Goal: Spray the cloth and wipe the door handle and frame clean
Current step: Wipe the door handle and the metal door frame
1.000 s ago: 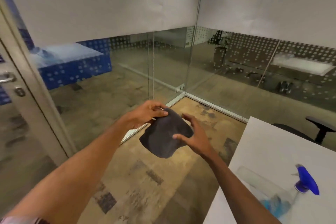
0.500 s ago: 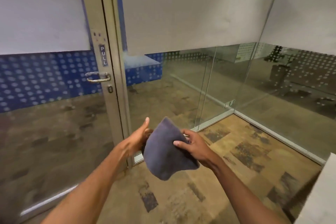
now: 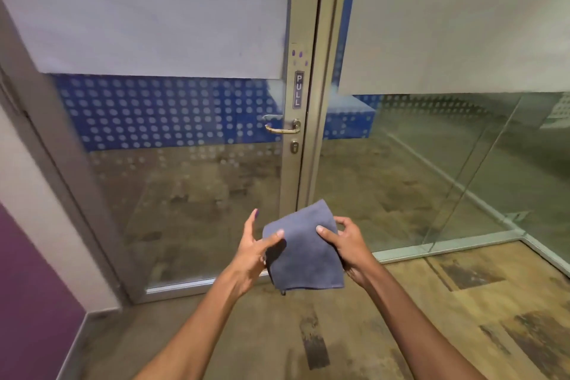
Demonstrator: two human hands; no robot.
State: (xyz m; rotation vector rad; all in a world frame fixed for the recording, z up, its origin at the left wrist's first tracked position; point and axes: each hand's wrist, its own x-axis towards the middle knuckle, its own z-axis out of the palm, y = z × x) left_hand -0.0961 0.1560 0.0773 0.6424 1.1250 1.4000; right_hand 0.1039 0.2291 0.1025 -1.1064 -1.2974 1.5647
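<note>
A folded dark grey-blue cloth (image 3: 303, 253) hangs in front of me at waist height. My right hand (image 3: 345, 244) grips its right edge, thumb on the front. My left hand (image 3: 256, 247) pinches its left edge with the thumb, the other fingers spread. Straight ahead, above the cloth, stands a glass door with a metal frame (image 3: 303, 25). A brass-coloured lever handle (image 3: 282, 126) sits on the frame under a "PULL" label (image 3: 298, 89), with a keyhole (image 3: 294, 146) below. The spray bottle is out of view.
A purple and white wall (image 3: 27, 256) closes the left side. Glass partitions (image 3: 462, 163) with a frosted band run to the right, with a floor rail (image 3: 447, 248) at their base. Patterned carpet (image 3: 401, 333) covers the floor around me.
My view has swung left from the table and spray bottle to face the door. The handle now sits centred ahead. Both hands have kept the cloth and spread it flatter.
</note>
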